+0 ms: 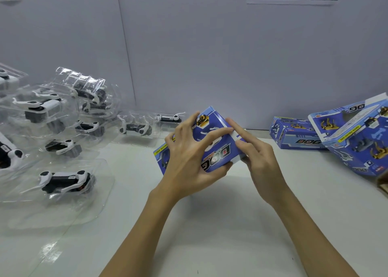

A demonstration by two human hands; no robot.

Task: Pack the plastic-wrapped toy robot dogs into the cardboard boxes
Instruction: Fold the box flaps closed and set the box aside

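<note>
A blue cardboard box point(218, 148) printed "DOG" is held tilted above the middle of the white table. My left hand point(189, 157) grips it from the near side, thumb under its lower edge and fingers spread over its printed face. My right hand point(254, 150) holds the box's right end, index finger stretched along the white flap at its upper edge. Several black-and-white toy robot dogs in clear plastic shells lie at the left; the nearest one point(67, 181) sits on the table in front of the pile point(52, 113).
Two more blue boxes stand at the right: one lying flat point(296, 134) by the wall, and a larger one point(354, 136) tilted at the table's right edge. A white wall point(210, 56) closes the back. A brown carton corner point(383, 182) shows at the far right.
</note>
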